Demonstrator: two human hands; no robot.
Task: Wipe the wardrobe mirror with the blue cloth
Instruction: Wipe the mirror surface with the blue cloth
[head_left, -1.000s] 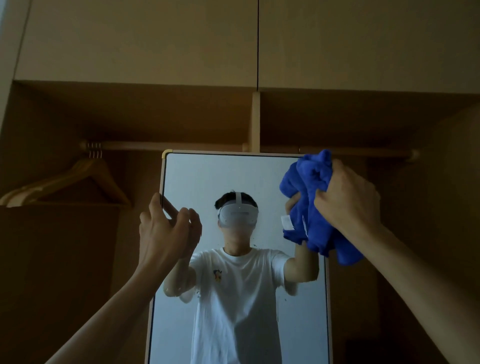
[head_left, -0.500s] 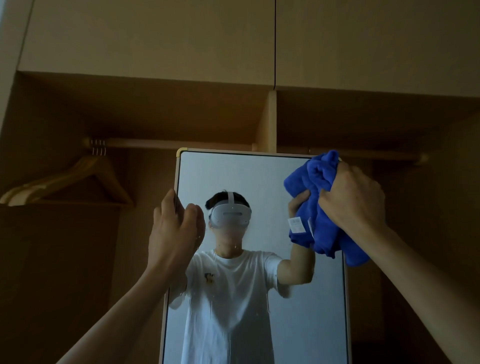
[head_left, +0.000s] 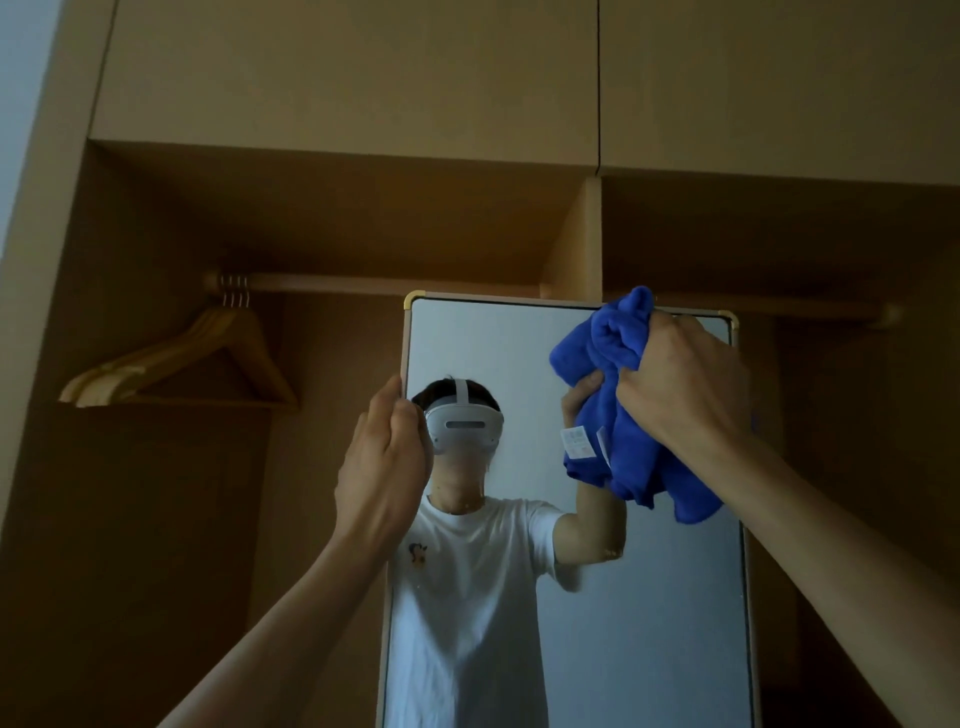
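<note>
Change: the mirror (head_left: 649, 597) is now seen further right in the frame than half a second ago, and its upper right corner has been brought into view. The cloth (head_left: 634, 441) has been lifted slightly, so its top is level with the mirror's top edge.
Left hand: the left hand (head_left: 384, 462) is raised at centre frame and closed on the mirror's left edge, fingers curled at the frame. The forearm is stretched up from the lower left.
Right hand: the right hand (head_left: 685, 384) is seen right of centre, clenched round the bunched cloth, its back turned to the camera. The forearm is stretched up from the lower right corner.
Cloth: blue and crumpled into a wad, it is held against the upper right part of the glass. Loose folds are left hanging below the fist, and a white tag (head_left: 574, 442) is shown on its left side.
Mirror: tall and upright, with a thin pale frame and gold corners, it is set at centre frame inside the wardrobe (head_left: 337, 67). Its bottom is cut off by the lower edge.
Reflection: a person in a white T-shirt and white headset (head_left: 462, 426) is reflected, one arm raised to the cloth.
Rail: a wooden rail (head_left: 389, 283) is run across behind the mirror's top.
Hangers: wooden hangers (head_left: 208, 348) are hung together on the rail at middle left.
</note>
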